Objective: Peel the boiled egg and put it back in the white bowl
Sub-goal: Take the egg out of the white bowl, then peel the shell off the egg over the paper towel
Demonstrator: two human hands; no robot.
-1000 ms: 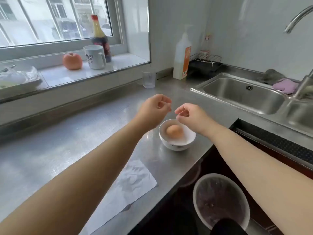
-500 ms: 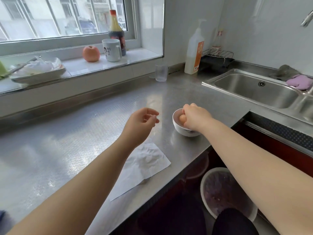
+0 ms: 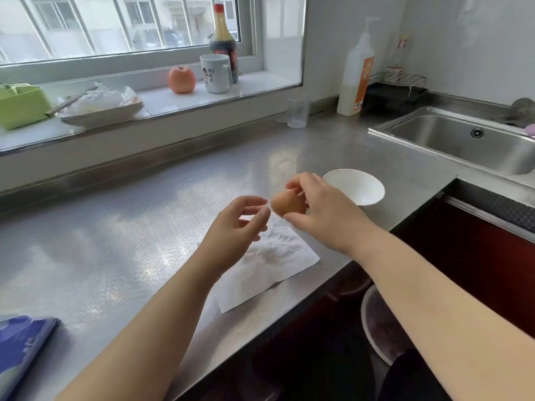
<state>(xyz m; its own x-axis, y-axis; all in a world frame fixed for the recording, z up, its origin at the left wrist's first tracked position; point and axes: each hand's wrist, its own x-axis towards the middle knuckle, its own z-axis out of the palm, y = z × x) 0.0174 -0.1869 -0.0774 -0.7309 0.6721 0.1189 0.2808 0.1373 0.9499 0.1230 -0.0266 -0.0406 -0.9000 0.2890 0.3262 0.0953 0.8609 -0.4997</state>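
one egg point(image 3: 285, 204), and i've got it pinched in my right hand point(image 3: 321, 209), lifted clear of the white bowl point(image 3: 359, 189) and just to the bowl's left, above the paper towel point(image 3: 269, 267). shell looks whole to me, no peeling begun. its long axis seems to point leftward, away from the bowl, blunt end out toward my left hand point(image 3: 236, 227), which hangs empty, fingers loosely curled, almost touching that end. left takes the shell next, i reckon.

A home kitchen is indicated by a steel counter point(image 3: 144, 227), a sink point(image 3: 463, 146) and a sauce bottle point(image 3: 223, 44) kept on the windowsill point(image 3: 179, 99).
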